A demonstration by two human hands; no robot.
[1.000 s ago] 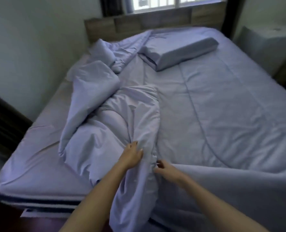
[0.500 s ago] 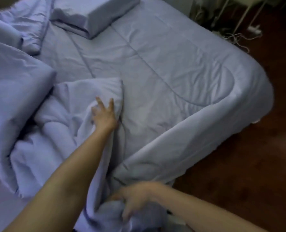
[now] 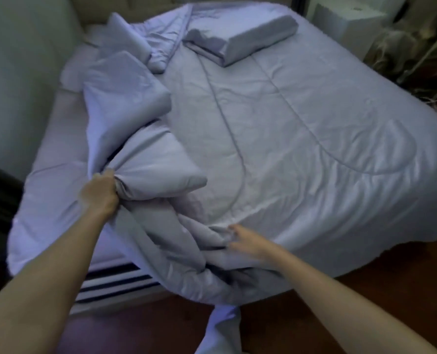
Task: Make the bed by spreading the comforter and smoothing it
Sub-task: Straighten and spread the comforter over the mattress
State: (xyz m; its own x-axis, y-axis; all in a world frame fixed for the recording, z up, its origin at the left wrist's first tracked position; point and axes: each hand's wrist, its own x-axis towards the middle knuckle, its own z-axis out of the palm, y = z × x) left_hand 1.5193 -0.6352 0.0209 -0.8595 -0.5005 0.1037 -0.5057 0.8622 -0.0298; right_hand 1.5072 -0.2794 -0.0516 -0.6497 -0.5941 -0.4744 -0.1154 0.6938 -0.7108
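Note:
A pale lavender comforter (image 3: 301,139) lies flat over the right part of the bed and is folded back and bunched on the left. My left hand (image 3: 100,194) grips a gathered fold of the bunched comforter near the bed's left side. At the foot edge my right hand (image 3: 245,242) is blurred and lies with fingers extended among the crumpled folds; I cannot make out a grip. A corner of the comforter hangs down to the floor between my arms. A pillow (image 3: 240,38) lies near the head of the bed.
Bare fitted sheet (image 3: 59,190) shows on the bed's left side, with the striped mattress edge (image 3: 115,279) below. A wall runs close along the left. A white cabinet (image 3: 350,24) and clutter stand at the right. Dark wood floor (image 3: 301,315) lies at the foot.
My left hand has moved left and closed on a fold of the comforter. My right hand has let go of the bunched cloth and lies more open at the foot edge. The view swung back left.

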